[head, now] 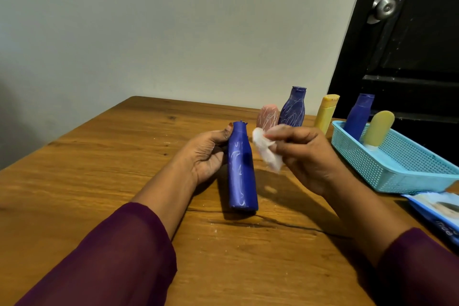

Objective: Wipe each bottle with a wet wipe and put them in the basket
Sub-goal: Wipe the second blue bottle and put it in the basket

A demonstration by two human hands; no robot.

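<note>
Left hand (206, 156) grips a blue bottle (242, 171) by its upper part, fingers curled behind it and thumb at the neck. The bottle has white scribbles, its neck points away and its base is toward the person, low over the wooden table (99, 169); contact with the table can't be told. Right hand (305, 156) pinches a crumpled white wet wipe (267, 151) in its fingertips, just right of the bottle's shoulder, not clearly touching it.

Beyond the hands, three bottles stand upright: a pink bottle (267, 117), partly hidden by the wipe, a dark blue scribbled bottle (293, 107) and a yellow bottle (326, 112). Right of the right hand is a light blue mesh basket (387, 171) holding two bottles, a blue one (359, 114) and a pale yellow one (378, 129). A wipes pack (437, 208) lies on the near side of the basket, cut off at the frame edge. Far right beyond is a dark door with a metal knob (383, 7).

Count: six bottles, one basket, one wipe, one pack. Maroon sleeves (111, 256) cover both forearms.
</note>
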